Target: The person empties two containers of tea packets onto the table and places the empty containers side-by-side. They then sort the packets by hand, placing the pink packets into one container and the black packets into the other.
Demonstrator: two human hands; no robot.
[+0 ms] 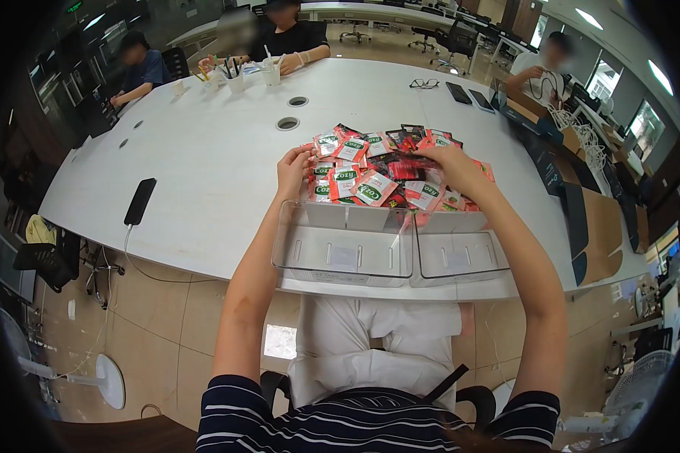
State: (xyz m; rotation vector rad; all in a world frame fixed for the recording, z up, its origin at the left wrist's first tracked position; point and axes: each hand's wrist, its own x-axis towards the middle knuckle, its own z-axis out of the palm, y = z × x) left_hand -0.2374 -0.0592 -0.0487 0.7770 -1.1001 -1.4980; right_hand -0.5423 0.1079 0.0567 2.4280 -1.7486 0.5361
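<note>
A pile of red, white and black sachets lies on the white table. My left hand is at the pile's left edge, its fingers closed at a sachet; what they hold, if anything, is too small to tell. Over the right part of the pile, my right hand has its fingertips together at a dark red sachet. Nearer to me stand two clear plastic bins side by side, a larger left bin and a smaller right bin. White dividers cross the far part of both.
A black phone with a cable lies at the left. Glasses and two more phones are at the back right, near opened cardboard boxes. Cups with pens stand far back. Several people sit around the table.
</note>
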